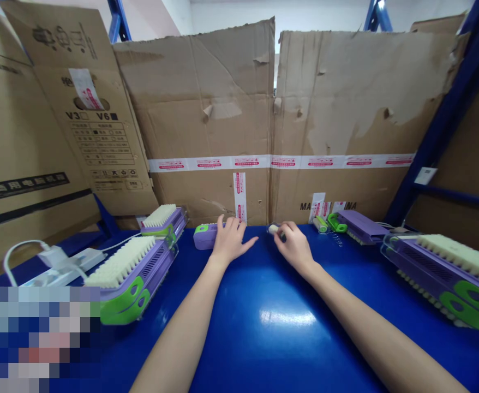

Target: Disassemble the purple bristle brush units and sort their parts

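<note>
Right hand pinches a small pale piece at the back of the desk

The small pale piece [273, 229] is at the back of the desk [239, 349], close to the foot of the cardboard panels [198, 109]. The right hand [294, 246] has its grip pressed together on it, thumb and fingers hiding part of it; its exact shape is too small to tell.

To its left, a purple-and-green unit [203, 237] lies under the left hand [230, 241]. That grip is spread, the thumb pointing out to the right and the fingers over the unit's right end; how firmly they touch it cannot be told.

Just right of the right hand lie a yellow-green cylinder [320, 224] and a purple device with a green end [362, 227]. Farther right rests a large bristled device [444, 273], pale bristles above and below.

On the left side sit a near brush [131, 278] and a far brush [163, 221], bristles up. Beside the near one is a white power strip [88, 256] with a plug [56, 257] on it.
</note>
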`<state>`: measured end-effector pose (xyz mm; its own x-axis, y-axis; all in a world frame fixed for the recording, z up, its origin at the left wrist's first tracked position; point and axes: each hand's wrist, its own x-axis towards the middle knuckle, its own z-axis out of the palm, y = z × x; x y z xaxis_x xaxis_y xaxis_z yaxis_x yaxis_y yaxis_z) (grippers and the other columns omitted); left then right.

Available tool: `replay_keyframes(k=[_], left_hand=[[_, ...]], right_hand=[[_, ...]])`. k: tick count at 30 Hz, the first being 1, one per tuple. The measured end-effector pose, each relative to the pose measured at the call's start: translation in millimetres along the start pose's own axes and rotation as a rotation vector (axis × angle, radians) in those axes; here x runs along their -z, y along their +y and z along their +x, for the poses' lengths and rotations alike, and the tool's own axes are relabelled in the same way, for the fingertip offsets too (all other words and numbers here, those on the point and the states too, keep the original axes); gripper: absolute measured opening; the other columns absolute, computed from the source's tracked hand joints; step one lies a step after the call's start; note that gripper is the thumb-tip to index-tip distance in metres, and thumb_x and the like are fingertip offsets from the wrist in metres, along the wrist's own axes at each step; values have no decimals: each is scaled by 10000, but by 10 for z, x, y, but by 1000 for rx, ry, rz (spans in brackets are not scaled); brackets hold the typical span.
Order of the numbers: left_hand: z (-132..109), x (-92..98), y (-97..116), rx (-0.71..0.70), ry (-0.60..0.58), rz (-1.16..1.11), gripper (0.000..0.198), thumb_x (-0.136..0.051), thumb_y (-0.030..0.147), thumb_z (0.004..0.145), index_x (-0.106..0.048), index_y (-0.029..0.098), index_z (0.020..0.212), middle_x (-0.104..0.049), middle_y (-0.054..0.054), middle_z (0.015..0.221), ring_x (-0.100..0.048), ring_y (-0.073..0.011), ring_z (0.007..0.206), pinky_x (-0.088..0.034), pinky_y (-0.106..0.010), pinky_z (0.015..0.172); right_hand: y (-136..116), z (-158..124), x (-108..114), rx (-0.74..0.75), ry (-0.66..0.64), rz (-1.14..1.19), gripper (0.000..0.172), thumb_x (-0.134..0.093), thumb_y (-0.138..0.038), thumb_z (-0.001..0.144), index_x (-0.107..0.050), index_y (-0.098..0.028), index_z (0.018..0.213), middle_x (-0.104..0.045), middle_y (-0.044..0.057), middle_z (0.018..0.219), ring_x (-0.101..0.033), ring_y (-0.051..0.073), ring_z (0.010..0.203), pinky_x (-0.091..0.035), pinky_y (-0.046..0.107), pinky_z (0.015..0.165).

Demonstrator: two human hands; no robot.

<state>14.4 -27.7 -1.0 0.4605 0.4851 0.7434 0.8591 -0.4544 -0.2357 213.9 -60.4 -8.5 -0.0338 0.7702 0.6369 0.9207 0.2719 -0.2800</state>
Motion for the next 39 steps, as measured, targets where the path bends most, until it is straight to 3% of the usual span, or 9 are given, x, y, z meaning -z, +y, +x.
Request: replay_keyframes(k=[4, 9, 15, 23, 39], left_hand=[[-40, -34, -138, 157, 79, 74, 398, -412, 468, 865, -630, 146, 953, -614, -136, 938, -520, -272, 938, -264, -516, 979], [-87, -65, -195, 239, 87, 90, 413, -409, 493, 858, -636, 152, 913, -611, -140, 931, -514, -277, 932, -286, -510, 948], [-90, -60, -181, 275, 49, 61, 475, -393, 534, 851, -644, 140, 936, -607, -148, 944, -505, -287, 950, -247, -516, 969], [-88, -72, -193, 316, 2, 40, 481, -382, 526, 856, -648, 139, 960, -603, -159, 967, -490, -299, 969, -217, -513, 984], [-88, -69, -184, 322, 0, 55, 491, -358, 520, 866, -643, 129, 954, -601, -160, 969, -489, -295, 965, -208, -511, 997]], right_hand=[[148, 63, 163, -172, 26, -201, 203, -411, -283, 876, -582, -176, 893, -557, 91, 1083, -571, 189, 926, -427, 249, 714], [423, 94, 299, -425, -217, -378, 274, -403, -259, 855, -616, -141, 981, -556, 160, 1097, -616, 239, 875, -448, 299, 670], [572, 162, 434, -539, -398, -410, 305, -469, -255, 793, -635, -130, 1015, -607, 183, 1062, -619, 299, 947, -475, 357, 723], [695, 161, 583, -649, -358, -458, 363, -505, -323, 768, -641, -130, 1044, -619, 208, 1037, -612, 319, 951, -479, 387, 724], [811, 127, 554, -642, -264, -551, 306, -473, -280, 773, -664, -145, 970, -635, 178, 1008, -551, 315, 997, -371, 419, 780]])
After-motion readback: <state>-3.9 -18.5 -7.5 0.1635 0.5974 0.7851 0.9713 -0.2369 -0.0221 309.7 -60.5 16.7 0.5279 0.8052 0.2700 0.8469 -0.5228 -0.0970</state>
